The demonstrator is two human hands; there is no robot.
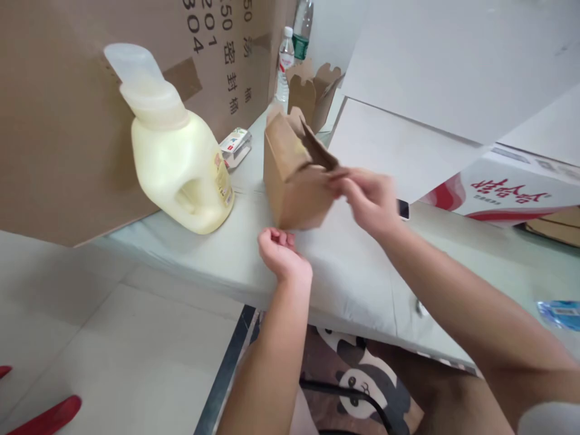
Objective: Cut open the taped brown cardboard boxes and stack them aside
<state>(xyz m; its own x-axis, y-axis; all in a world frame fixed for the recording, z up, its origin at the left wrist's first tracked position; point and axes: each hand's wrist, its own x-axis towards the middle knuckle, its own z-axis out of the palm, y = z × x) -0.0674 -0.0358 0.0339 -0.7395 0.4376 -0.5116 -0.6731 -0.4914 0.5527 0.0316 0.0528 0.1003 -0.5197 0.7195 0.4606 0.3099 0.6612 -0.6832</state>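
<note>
A small brown cardboard box (299, 193) stands on the cloth-covered table, its top flaps raised and partly folded inward. My right hand (369, 199) pinches a flap at the box's right upper edge; slight motion blurs it. Just in front of the box's lower edge is my left hand (283, 251), with its fingers curled in and nothing visible in them. Whether that hand touches the box I cannot tell. Behind stands a second brown box (308, 99) with notched flaps upright. To the left is a large pale yellow jug (181, 163) with a translucent cap.
A large carton (81, 139) rises at the left. Two plastic bottles stand at the back, one a clear bottle (284, 66). White panels (399, 151) lean at the right beside a red-and-white carton (498, 187). A small package (235, 148) lies behind the jug, and a blue packet (562, 314) at far right.
</note>
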